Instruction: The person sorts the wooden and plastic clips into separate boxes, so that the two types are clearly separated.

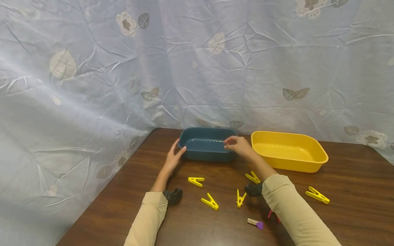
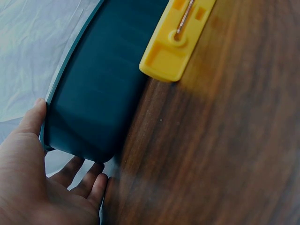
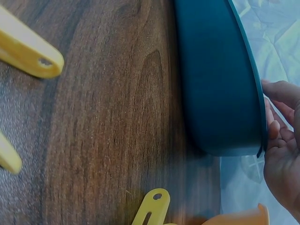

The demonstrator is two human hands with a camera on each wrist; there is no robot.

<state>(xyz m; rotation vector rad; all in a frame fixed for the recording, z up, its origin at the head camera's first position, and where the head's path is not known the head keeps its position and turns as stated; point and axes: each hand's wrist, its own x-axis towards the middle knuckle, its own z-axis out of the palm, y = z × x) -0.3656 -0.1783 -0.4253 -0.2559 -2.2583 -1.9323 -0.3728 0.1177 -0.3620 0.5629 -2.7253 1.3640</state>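
At the left end of a dark blue tub, my left hand holds the near corner. The left wrist view shows that hand with one digit at the rim and the others round the end wall of the tub. My right hand is over the tub's right end, fingers loosely bent and nothing visible between them. In the right wrist view the hand is beside the rim of the tub, its fingers partly hidden behind it.
A yellow tub stands right of the blue one. Several yellow clips lie on the brown table, with a wooden clip bearing a purple heart and something red partly under the right forearm. A patterned curtain hangs behind.
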